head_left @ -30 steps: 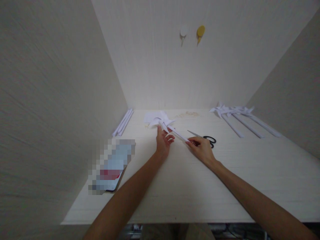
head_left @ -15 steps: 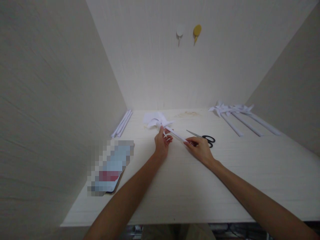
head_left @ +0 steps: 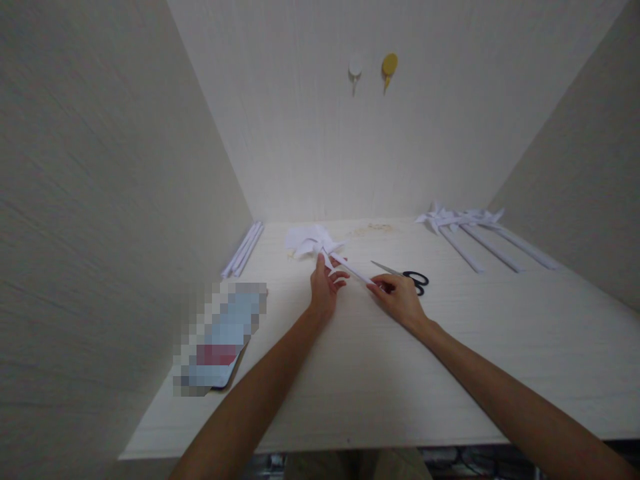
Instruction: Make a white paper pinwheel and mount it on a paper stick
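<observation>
A white paper pinwheel with curled blades is held between my two hands over the middle of the table. My left hand pinches it near the blades, thumb on top and the other fingers partly curled beneath. Its rolled paper stick slants down to the right, where my right hand grips the lower end between thumb and fingers. Just behind the right hand lie scissors with black handles, their blades pointing left. White paper lies flat behind the pinwheel.
Several rolled paper sticks lie by the left wall. Finished-looking paper pinwheels rest at the back right, sticks toward me. A phone, partly pixelated, lies at the left. White and yellow hooks hang on the back wall.
The view has shifted slightly. A pinwheel blade near my left thumb sits a little differently, and the left fingers have opened slightly. Both hands keep their hold.
</observation>
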